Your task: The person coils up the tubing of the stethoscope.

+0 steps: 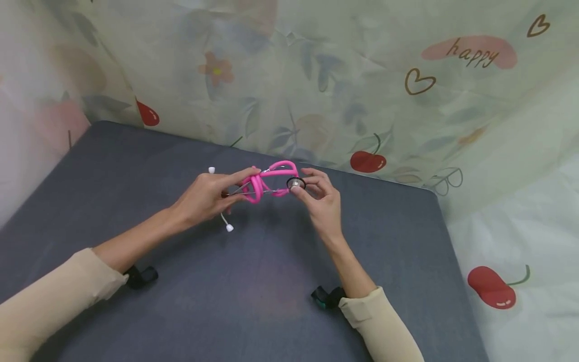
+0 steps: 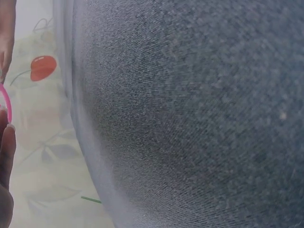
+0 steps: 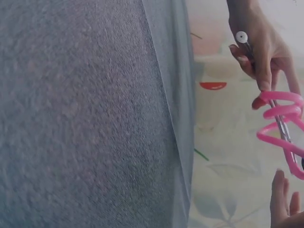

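A stethoscope with bright pink tubing (image 1: 257, 190) is held in the air above the table, its tubing wound in loops around the metal ear tubes. My left hand (image 1: 205, 193) grips it at the coiled end by the ear tubes. White ear tips (image 1: 229, 228) poke out on either side of that hand. Between thumb and fingers, my right hand (image 1: 324, 201) pinches the round metal chest piece (image 1: 296, 184) with its black rim. In the right wrist view the loops circle the metal tubes (image 3: 281, 124). Only a sliver of pink tubing (image 2: 6, 102) shows in the left wrist view.
Beneath both hands lies a table covered in dark grey cloth (image 1: 253, 291). A pale curtain (image 1: 289, 75) printed with cherries, leaves and hearts hangs behind the table and along its sides. Black straps (image 1: 141, 277) sit at both wrists by the beige sleeves.
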Tool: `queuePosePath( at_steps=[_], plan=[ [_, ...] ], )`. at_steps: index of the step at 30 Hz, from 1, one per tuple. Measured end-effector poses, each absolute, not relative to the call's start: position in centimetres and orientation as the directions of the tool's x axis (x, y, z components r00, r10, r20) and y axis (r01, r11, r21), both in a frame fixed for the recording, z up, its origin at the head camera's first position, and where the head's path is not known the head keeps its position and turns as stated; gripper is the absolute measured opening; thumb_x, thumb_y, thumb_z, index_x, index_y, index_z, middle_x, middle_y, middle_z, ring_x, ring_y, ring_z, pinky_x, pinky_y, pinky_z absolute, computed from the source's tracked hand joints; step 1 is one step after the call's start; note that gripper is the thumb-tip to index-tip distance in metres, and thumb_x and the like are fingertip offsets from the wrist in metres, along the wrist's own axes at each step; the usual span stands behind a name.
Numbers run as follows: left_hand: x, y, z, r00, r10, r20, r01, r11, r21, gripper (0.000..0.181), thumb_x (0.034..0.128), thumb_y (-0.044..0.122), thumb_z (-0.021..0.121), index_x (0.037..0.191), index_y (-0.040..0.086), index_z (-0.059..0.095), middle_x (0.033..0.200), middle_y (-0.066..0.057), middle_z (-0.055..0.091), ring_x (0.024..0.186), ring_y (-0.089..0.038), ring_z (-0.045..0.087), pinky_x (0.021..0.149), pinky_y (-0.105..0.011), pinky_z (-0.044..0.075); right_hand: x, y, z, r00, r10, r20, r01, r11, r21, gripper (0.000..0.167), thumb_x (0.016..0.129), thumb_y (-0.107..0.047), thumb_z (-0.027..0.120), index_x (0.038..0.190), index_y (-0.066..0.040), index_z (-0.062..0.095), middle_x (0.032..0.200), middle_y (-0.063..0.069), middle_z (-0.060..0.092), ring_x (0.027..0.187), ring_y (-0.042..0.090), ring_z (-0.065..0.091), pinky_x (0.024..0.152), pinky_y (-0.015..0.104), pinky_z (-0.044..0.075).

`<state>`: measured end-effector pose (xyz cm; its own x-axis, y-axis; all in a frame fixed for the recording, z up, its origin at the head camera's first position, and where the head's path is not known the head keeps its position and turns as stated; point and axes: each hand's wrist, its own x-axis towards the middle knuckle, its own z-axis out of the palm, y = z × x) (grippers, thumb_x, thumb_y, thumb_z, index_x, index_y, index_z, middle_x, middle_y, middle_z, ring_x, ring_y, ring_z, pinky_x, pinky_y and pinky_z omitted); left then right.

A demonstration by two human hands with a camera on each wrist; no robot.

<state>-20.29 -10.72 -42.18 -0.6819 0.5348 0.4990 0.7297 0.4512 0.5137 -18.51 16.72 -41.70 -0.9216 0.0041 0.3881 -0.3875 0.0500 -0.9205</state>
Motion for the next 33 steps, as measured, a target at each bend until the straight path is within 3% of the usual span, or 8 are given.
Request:
queuePosePath(
  at_steps=[6, 10, 17, 26, 33],
  plan=[
    [-20.3, -10.7, -42.4, -0.669, 0.544, 0.506, 0.741, 0.431, 0.516, 0.075, 0.0819, 0.017, 0.082, 0.149, 0.027, 0.049, 0.104, -0.004, 0.073, 0.049, 0.002, 0.053, 0.05, -0.023, 0.047, -18.8, 16.9, -42.1, -0.98, -0.1, 0.174, -0.153, -0.189, -0.97, 0.031, 0.091, -0.003, 0.072, 0.118, 0.002, 0.057, 0.121, 0.018, 0.062, 0.1, 0.029, 0.07, 0.083, 0.046, 0.056],
    [-20.3, -10.7, -42.6, -0.669, 0.548, 0.501, 0.74, 0.438, 0.51, 0.075, 0.082, 0.017, 0.082, 0.148, 0.027, 0.049, 0.1, -0.004, 0.074, 0.049, 0.001, 0.052, 0.049, -0.023, 0.046, -19.0, 17.5, -42.4, -0.976, -0.217, 0.013, 0.034, -0.21, -0.977, 0.041, 0.094, -0.015, 0.07, 0.129, 0.003, 0.059, 0.12, 0.018, 0.068, 0.104, 0.03, 0.07, 0.089, 0.045, 0.054],
    [-20.2, -10.4, -42.8, -0.67, 0.556, 0.493, 0.739, 0.433, 0.517, 0.073, 0.0824, 0.018, 0.082, 0.148, 0.028, 0.05, 0.103, -0.004, 0.074, 0.05, 0.001, 0.053, 0.051, -0.024, 0.047, -19.5, 17.8, -42.6, -0.973, -0.22, -0.074, 0.123, -0.221, -0.968, 0.032, 0.093, -0.015, 0.072, 0.117, 0.005, 0.063, 0.107, 0.017, 0.071, 0.094, 0.024, 0.071, 0.086, 0.037, 0.056],
    [-20.0, -10.4, -42.8, -0.666, 0.574, 0.476, 0.737, 0.412, 0.536, 0.071, 0.0828, 0.019, 0.082, 0.146, 0.027, 0.051, 0.1, -0.004, 0.074, 0.048, 0.006, 0.053, 0.05, -0.021, 0.048, -19.8, 17.4, -42.8, -0.965, -0.246, -0.087, 0.151, -0.255, -0.955, 0.006, 0.096, -0.001, 0.064, 0.1, 0.001, 0.061, 0.09, 0.009, 0.071, 0.084, 0.017, 0.07, 0.082, 0.032, 0.055],
    [-19.9, -10.2, -43.1, -0.656, 0.582, 0.482, 0.748, 0.412, 0.52, 0.073, 0.0821, 0.016, 0.082, 0.147, 0.027, 0.051, 0.1, -0.005, 0.074, 0.05, 0.006, 0.055, 0.052, -0.021, 0.049, -19.9, 17.1, -43.1, -0.973, -0.222, -0.061, 0.112, -0.223, -0.968, 0.011, 0.093, 0.002, 0.066, 0.087, -0.002, 0.058, 0.085, 0.007, 0.07, 0.078, 0.016, 0.069, 0.075, 0.03, 0.055]
  ],
)
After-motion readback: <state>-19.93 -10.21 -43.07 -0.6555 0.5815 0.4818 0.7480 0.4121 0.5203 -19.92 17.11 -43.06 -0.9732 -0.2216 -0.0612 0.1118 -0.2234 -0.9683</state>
